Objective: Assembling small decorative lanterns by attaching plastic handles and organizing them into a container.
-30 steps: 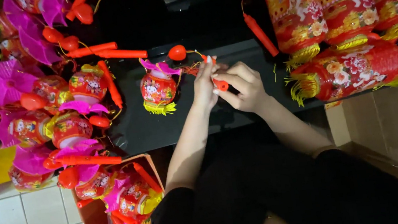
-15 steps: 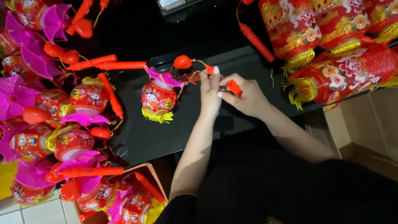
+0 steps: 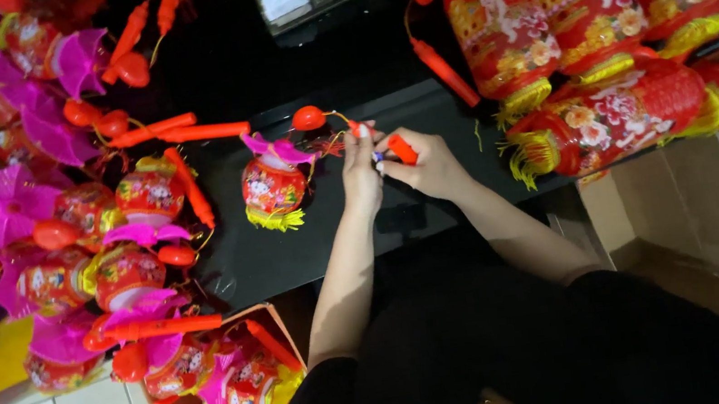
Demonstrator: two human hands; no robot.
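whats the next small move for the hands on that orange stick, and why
Probably press the orange handle stick together where both hands meet: the left hand and right hand pinch it at one spot, and the small red lantern lies on the black table, tied to it by a thin wire.

Lantern workshop: piled red lanterns (image 3: 592, 9), cardboard boxes (image 3: 682, 226).

The glossy black counter (image 3: 312, 263) carries a small red lantern (image 3: 274, 188) with a pink top and yellow fringe near its middle. Left of that lantern lies a heap of similar small lanterns (image 3: 101, 252) with red stick handles; right of it, big red flowered lanterns (image 3: 613, 111) lie on their sides.
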